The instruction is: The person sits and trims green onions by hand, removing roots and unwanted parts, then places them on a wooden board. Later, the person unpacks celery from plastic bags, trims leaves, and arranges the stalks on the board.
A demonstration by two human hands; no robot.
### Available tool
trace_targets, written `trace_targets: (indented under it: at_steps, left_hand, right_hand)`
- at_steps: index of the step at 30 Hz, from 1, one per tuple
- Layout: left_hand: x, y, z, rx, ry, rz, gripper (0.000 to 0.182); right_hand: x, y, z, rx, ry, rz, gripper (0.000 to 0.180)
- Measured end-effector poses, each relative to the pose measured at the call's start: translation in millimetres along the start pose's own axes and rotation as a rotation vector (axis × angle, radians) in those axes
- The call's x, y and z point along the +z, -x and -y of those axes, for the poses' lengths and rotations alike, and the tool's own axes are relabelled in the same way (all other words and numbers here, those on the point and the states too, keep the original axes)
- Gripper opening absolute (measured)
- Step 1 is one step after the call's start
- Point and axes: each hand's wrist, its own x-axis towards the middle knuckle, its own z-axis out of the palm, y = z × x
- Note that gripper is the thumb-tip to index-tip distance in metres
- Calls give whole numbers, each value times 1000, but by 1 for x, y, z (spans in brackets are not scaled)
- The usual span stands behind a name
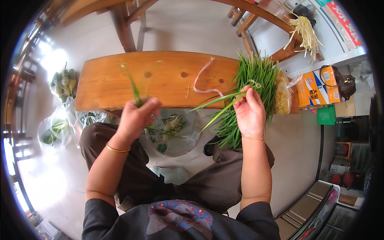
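Blurred by motion, my left hand grips a few thin green stalks over the near edge of the wooden bench. My right hand pinches several flat garlic chive blades between thumb and fingers, with a pale curled bit at its fingertips. A large bunch of garlic chives lies across the bench's right end, its leaves hanging over the near edge beside my right hand. Below, between my knees, a clear plastic-lined basin holds green and pale trimmings.
A pink ribbon and small scraps lie on the bench. Right of the chives sits a bag of yellowish food, near an orange carton. Bagged vegetables stand at left. Pale yellow stalks hang off a wooden table at upper right.
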Motion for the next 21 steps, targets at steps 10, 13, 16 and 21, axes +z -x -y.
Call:
trace_targets:
  at_steps: [10,13,16,21]
  left_hand:
    - [49,10,11,53,-135,326,21]
    - [41,6,10,10,-134,253,17]
    - [34,6,10,0,-200,183,16]
    - [20,6,11,225,-254,-30,18]
  right_hand:
    - [42,26,-69,128,316,127,16]
    - [40,23,-66,118,274,109,15]
    - [35,17,-58,80,211,58,14]
    - [15,1,-19,10,15,32,15]
